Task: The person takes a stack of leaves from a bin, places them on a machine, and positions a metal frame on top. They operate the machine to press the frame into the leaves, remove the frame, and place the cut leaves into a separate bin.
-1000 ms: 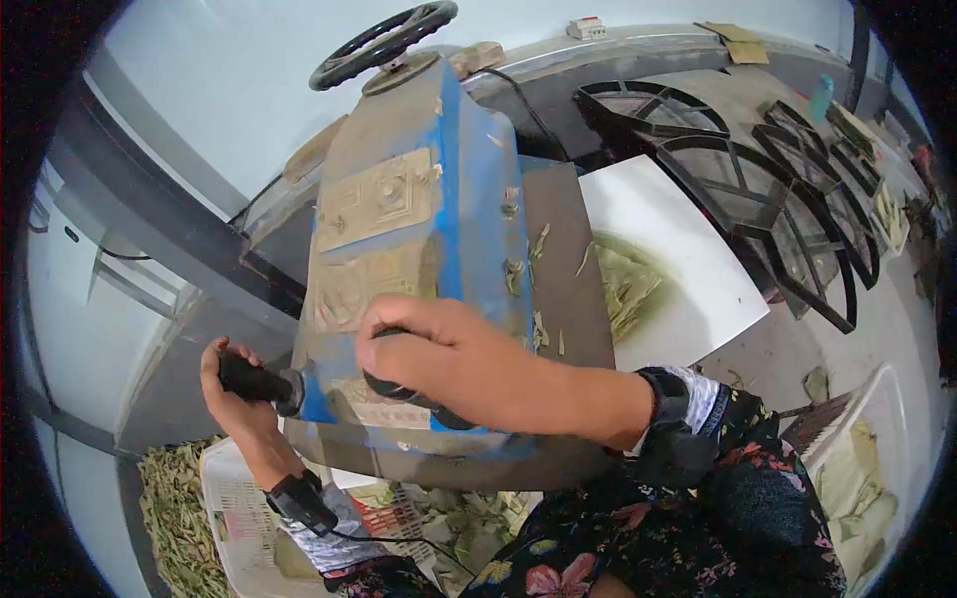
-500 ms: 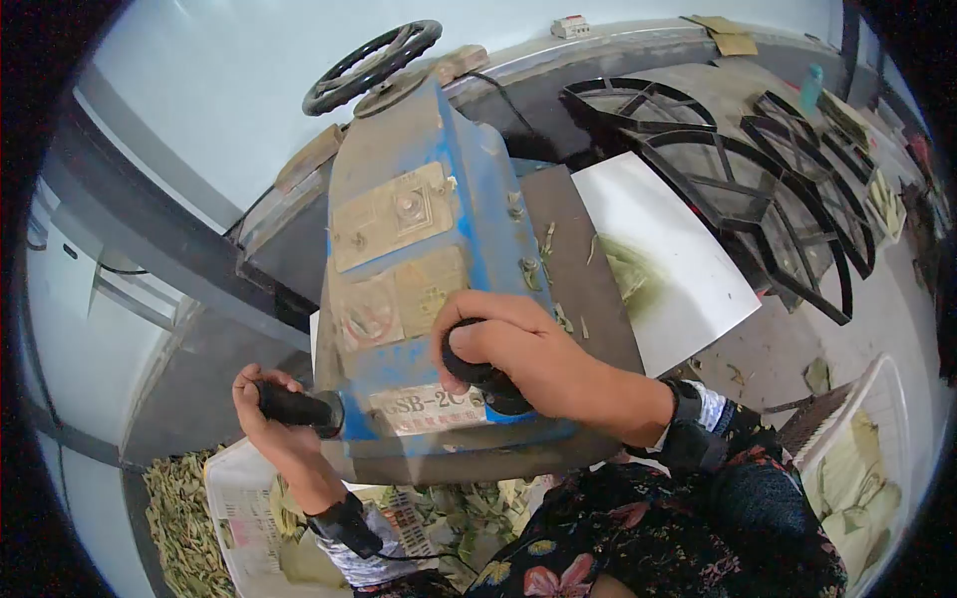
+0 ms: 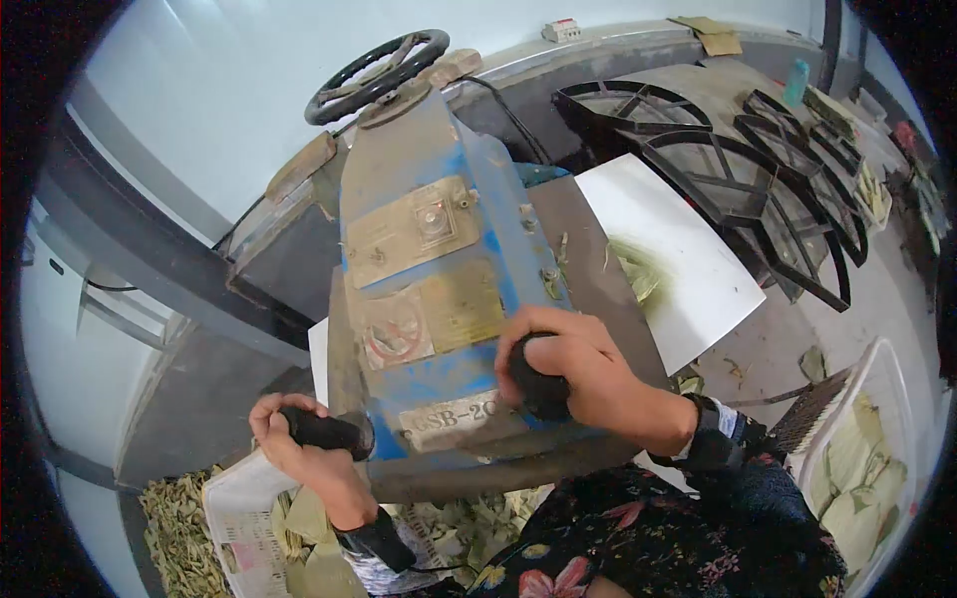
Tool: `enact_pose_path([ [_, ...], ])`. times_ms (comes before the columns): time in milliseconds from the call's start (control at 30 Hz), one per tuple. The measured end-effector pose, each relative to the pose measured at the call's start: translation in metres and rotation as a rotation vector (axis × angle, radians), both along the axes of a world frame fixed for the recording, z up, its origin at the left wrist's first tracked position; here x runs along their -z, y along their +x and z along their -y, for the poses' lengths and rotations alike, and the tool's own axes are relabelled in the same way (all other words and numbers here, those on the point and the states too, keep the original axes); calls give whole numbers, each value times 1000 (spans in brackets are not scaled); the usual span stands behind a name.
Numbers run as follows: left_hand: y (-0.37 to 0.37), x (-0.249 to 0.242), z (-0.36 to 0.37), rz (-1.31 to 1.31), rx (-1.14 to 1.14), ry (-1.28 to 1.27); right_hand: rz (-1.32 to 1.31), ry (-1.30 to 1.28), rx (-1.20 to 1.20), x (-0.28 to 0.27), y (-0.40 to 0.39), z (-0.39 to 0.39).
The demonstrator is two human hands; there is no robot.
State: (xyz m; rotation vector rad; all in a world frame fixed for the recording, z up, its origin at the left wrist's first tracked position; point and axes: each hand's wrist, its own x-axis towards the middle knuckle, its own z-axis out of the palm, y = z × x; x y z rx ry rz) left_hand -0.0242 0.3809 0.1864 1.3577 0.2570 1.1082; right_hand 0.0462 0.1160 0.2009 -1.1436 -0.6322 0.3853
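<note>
A dusty blue machine (image 3: 439,299) with a black handwheel (image 3: 377,76) at its top stands in the centre of the view. Two black handles stick out from its near end, either side of a plate marked "GSB-2C". My right hand (image 3: 583,374) is wrapped round the right handle (image 3: 538,379), thumb on its end. At the lower left, my left hand (image 3: 304,439) has its fingers curled round the left handle (image 3: 324,431). The machine's dark lower plate (image 3: 598,269) shows on both sides.
A white board (image 3: 688,289) with a green powdery patch lies right of the machine. Behind it are black metal frames (image 3: 738,169). White baskets of leaves stand at lower left (image 3: 244,498) and lower right (image 3: 882,369). More leaves (image 3: 179,528) lie left.
The machine and both hands appear slightly further right in the view. My right hand, still on its handle, is further from the left one; both hands keep their grip.
</note>
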Motion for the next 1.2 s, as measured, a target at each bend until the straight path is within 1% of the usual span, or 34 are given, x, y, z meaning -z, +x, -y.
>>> enact_pose_path([
  [100, 2, -5, -7, 59, -12, 55, 1, 0, 43, -4, -6, -6],
  [167, 3, -11, -17, 71, -42, 106, 16, -111, 94, -5, -13, -17],
  [200, 5, -13, -27, 72, -44, 103, 17, -114, 93, -5, -18, -26],
  [267, 8, -18, -60, 67, -95, 168, 115, -174, 63, -5, -31, -49],
  [300, 10, -18, -82, 63, -96, 112, 115, -177, 59, -2, -35, -54],
  [333, 12, -20, -99, 60, -100, 110, 361, -173, 51, 4, -37, -59],
  [367, 16, -23, -115, -14, -139, 75, 604, -163, 44, 10, -37, -65],
  [400, 18, -25, -134, -86, -178, 41, 601, -161, 42, 19, -34, -59],
  [433, 13, -22, -162, -226, -166, 77, 662, -306, 166, 32, -26, -42],
  [467, 8, -18, -160, -221, -169, 73, 721, -453, 293, 48, -17, -21],
  [500, 4, -13, -153, -223, -336, 313, 597, -547, 527, 71, -9, 2],
  [533, 1, -7, -142, -226, -502, 553, 369, -633, 697, 99, 5, 30],
  [567, -4, -3, -117, -44, -304, 398, 107, -429, 798, 119, 14, 51],
  [600, -9, 7, -102, -52, -304, 390, -53, -355, 870, 132, 22, 71],
  [633, -14, 17, -91, -22, -48, 231, -217, -278, 940, 135, 27, 80],
  [667, -16, 23, -86, 14, 204, 67, -217, -287, 942, 134, 31, 83],
  [700, -14, 27, -84, -202, -84, 247, -326, -217, 959, 128, 36, 84],
  [733, -12, 23, -83, -203, -88, 242, -435, -144, 971, 125, 40, 86],
  [767, -7, 15, -83, -248, -222, 306, -430, -43, 793, 133, 49, 92],
  [800, -4, 10, -83, -291, -355, 371, -428, -41, 792, 130, 51, 87],
  [833, 0, 16, -88, -301, -457, 560, -411, -11, 692, 127, 53, 78],
  [867, 0, 22, -79, -361, -539, 776, -393, 14, 588, 123, 54, 69],
  [900, 0, 29, -57, -424, -620, 991, -494, -36, 665, 121, 54, 60],
  [933, 3, 41, -24, -330, -348, 946, -492, -42, 656, 119, 53, 52],
  [967, 8, 76, 2, -402, -52, 850, -488, -125, 675, 118, 50, 45],
  [1000, 13, 64, 47, -358, 396, 626, -483, -211, 691, 118, 48, 42],
  [1033, 22, 82, 75, -317, 416, 1019, -346, -183, 689, 142, 58, 48],
  [1067, 30, 90, 100, -381, 502, 1158, -342, -190, 674, 148, 62, 49],
  [1133, 43, 109, 126, -374, 629, 1146, -263, -137, 683, 153, 65, 50],
  [1167, 43, 113, 128, -381, 614, 1143, -260, -138, 668, 152, 64, 51],
  [1200, 43, 114, 130, -410, 599, 1271, -361, -86, 691, 148, 62, 52],
])
